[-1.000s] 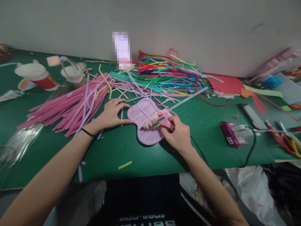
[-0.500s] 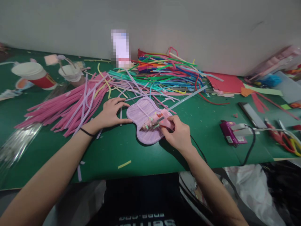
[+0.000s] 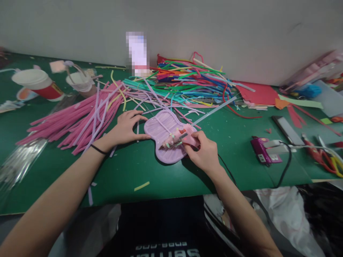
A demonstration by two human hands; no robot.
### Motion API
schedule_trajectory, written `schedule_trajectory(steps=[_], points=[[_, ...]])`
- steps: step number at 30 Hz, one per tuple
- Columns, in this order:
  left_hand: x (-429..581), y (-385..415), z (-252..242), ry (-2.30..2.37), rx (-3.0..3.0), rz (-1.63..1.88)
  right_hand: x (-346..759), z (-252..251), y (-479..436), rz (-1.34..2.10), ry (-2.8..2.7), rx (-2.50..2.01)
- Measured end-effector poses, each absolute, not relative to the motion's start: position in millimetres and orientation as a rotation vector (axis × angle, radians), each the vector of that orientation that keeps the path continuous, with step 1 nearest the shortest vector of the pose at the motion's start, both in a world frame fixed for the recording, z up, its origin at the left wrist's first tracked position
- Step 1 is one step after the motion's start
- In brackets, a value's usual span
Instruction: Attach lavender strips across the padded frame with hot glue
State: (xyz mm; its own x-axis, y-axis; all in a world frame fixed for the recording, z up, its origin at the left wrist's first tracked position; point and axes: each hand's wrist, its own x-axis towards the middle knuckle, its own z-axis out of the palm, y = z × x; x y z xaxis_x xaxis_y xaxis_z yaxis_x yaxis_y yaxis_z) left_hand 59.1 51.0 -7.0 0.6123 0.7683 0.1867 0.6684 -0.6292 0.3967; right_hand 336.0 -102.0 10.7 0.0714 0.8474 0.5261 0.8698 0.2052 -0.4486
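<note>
A lilac panel (image 3: 163, 126) with a rounded, wavy outline and a raised rim lies on the green table. It looks covered in pipe cleaners laid side by side. My left hand (image 3: 128, 126) holds its left lobe, thumb and index finger on the edge with a gap between them. In my right hand (image 3: 205, 151) is a pink hot glue gun (image 3: 186, 135), gripped by the handle. Its decorated nozzle points left and down over the panel's lower part; whether the tip touches cannot be told. A long clear glue stick (image 3: 214, 111) sticks out of its back.
Pink pipe cleaners (image 3: 77, 119) lie in a bundle at left, with a multicoloured heap (image 3: 187, 82) behind. A paper cup (image 3: 36, 80) stands back left. At right are a purple power adapter (image 3: 261, 151), a dark phone-like slab (image 3: 288, 130), red-handled pliers (image 3: 317, 153) and red sheets (image 3: 257, 94).
Almost nothing differs. The glue gun and my right hand have shifted very slightly to the right; the panel and my left hand stay where they were.
</note>
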Motion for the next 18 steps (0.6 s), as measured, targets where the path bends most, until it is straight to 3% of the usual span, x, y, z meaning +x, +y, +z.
schedule_trajectory(steps=[18], points=[[58.5,51.2,-6.2,1.169,2.557,0.464,336.5,5.0,-98.6,-0.156,-1.764,-1.554]])
